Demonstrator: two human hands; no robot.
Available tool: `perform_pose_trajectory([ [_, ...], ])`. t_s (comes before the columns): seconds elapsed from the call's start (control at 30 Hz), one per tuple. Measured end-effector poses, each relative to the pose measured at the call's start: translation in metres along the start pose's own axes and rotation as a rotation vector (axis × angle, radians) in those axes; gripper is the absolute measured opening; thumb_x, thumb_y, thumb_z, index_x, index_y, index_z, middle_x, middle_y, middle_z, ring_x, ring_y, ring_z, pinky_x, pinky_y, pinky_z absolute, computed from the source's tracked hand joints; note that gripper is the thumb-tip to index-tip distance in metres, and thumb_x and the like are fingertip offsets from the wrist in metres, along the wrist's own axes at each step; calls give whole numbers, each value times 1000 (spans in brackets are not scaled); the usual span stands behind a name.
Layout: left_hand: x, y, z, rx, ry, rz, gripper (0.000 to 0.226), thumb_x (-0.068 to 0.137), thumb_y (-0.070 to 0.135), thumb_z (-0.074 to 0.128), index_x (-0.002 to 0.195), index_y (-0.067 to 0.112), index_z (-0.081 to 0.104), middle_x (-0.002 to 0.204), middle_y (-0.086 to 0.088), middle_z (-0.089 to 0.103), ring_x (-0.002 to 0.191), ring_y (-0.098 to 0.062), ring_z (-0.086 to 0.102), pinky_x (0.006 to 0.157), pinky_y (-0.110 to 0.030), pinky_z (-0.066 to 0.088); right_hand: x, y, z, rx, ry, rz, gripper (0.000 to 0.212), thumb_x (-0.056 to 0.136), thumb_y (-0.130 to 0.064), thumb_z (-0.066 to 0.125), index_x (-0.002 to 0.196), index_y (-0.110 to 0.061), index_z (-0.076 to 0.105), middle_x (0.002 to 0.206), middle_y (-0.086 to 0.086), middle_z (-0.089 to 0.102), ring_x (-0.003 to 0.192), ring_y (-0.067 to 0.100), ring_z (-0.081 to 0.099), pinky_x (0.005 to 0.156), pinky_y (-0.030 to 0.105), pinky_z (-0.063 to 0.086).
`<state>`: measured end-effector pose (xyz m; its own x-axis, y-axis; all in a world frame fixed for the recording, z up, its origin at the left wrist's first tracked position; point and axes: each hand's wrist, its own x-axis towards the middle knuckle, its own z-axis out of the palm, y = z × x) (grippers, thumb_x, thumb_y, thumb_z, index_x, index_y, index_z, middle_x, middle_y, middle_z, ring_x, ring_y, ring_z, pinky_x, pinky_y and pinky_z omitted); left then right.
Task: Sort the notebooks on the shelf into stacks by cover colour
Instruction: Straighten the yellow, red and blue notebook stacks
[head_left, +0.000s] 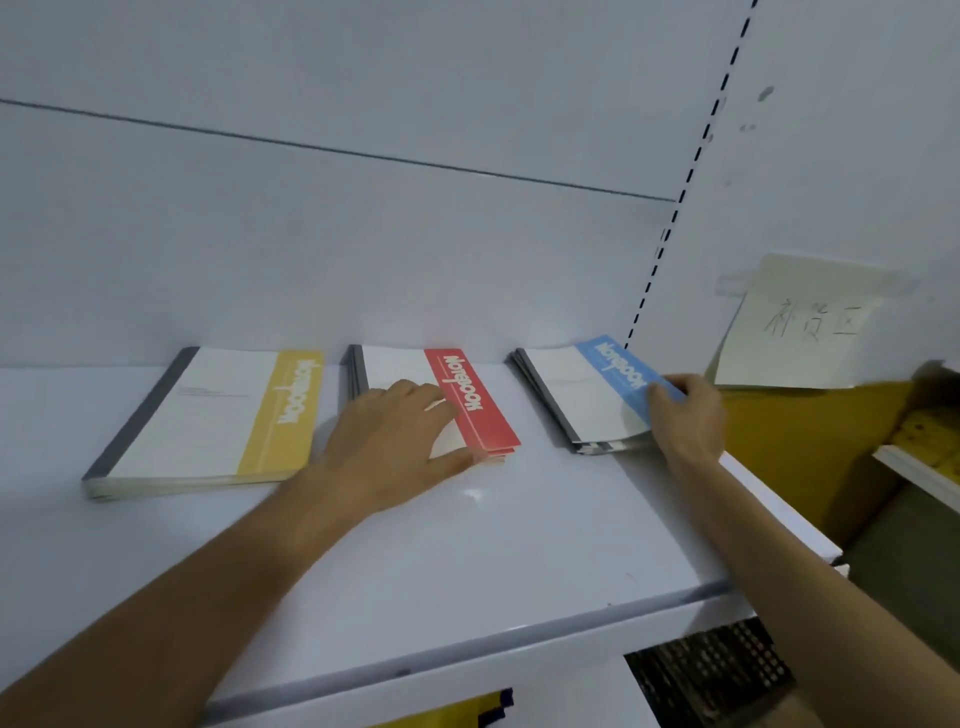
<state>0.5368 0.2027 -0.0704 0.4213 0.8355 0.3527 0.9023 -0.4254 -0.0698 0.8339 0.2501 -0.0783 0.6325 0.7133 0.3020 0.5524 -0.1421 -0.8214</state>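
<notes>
The fingers of the right hand are curled at the near right corner of the blue stack. With the thumb on the cover, they pinch the edges of the top notebooks, which are fanned a little. The fingers of the left hand lie straight and spread on the cover of the red stack; they hold nothing and only press. To do this step well, I think the right hand should push the fanned edges toward the spine until they are level, without dragging the whole stack. On the white shelf I count three stacks, apart from each other: one yellow stack at the left, one red in the middle, one blue at the right. Each shows several notebooks, but the exact number I cannot tell.
</notes>
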Motion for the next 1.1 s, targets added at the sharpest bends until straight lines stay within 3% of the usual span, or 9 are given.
perform_pose_trajectory([
  [0.1, 1, 1, 4, -7, -16, 43, 111, 64, 81, -24, 136, 33, 46, 139, 12, 49, 125, -12, 45, 94, -32, 42, 4, 11, 5, -95, 32, -43, 32, 87, -26, 61, 118, -17, 60, 118, 4, 63, 108, 24, 55, 88, 33, 33],
  [0.23, 2, -2, 7, 20, -20, 60, 84, 78, 72, -2, 138, 34, 43, 141, 12, 46, 127, -12, 44, 91, -32, 43, 11, 17, 9, -222, -71, -11, 36, 85, -32, 61, 119, -21, 60, 120, 5, 62, 111, 26, 54, 94, 38, 33],
  [0.5, 2, -4, 12, -5, 38, 72, 70, 85, 67, 17, 125, 28, 60, 125, 6, 62, 111, -19, 59, 79, -35, 50, 9, 16, 7, -196, -129, -92, 30, 90, -30, 61, 117, -18, 61, 121, 6, 64, 108, 24, 56, 94, 39, 44],
  [0.57, 2, -3, 10, -5, 12, 56, 74, 83, 68, 13, 129, 30, 57, 130, 7, 59, 116, -18, 56, 83, -35, 48, 2, 13, 7, -415, -39, -279, 31, 93, -35, 55, 120, -22, 62, 128, 4, 60, 117, 25, 50, 99, 39, 33],
  [0.63, 2, -3, 8, 0, -2, 46, 78, 81, 70, 8, 132, 31, 53, 133, 9, 55, 119, -17, 53, 86, -35, 46, -12, 4, 5, -388, -3, -543, 34, 93, -41, 53, 120, -22, 64, 132, 3, 57, 122, 24, 47, 100, 37, 29],
  [0.8, 3, -3, 8, 14, -4, 43, 80, 80, 70, 5, 133, 32, 51, 135, 10, 54, 121, -15, 51, 87, -33, 45, -27, 1, 9, -369, -438, -619, 49, 90, -61, 44, 118, -27, 64, 128, -4, 60, 122, 17, 49, 96, 33, 40],
  [0.9, 3, -4, 9, 5, -8, 44, 81, 80, 72, 6, 133, 32, 52, 135, 10, 54, 121, -14, 51, 87, -34, 46, -20, 3, 8, -250, -493, -485, 40, 92, -50, 50, 122, -27, 61, 132, -5, 57, 123, 16, 48, 94, 29, 37],
  [1.03, 2, -11, 14, -23, 4, 89, 84, 84, 75, 3, 131, 29, 55, 130, 6, 58, 117, -17, 54, 84, -34, 48, -22, 4, 7, -183, -503, -602, 43, 91, -51, 48, 118, -22, 65, 124, -3, 63, 120, 17, 52, 107, 40, 34],
  [1.1, 2, -15, 14, -19, -7, 94, 81, 85, 74, 4, 133, 31, 53, 132, 6, 56, 119, -17, 53, 86, -34, 48, -23, 6, 6, -163, -563, -631, 49, 85, -57, 55, 120, -24, 64, 124, -8, 62, 120, 13, 51, 104, 34, 36],
])
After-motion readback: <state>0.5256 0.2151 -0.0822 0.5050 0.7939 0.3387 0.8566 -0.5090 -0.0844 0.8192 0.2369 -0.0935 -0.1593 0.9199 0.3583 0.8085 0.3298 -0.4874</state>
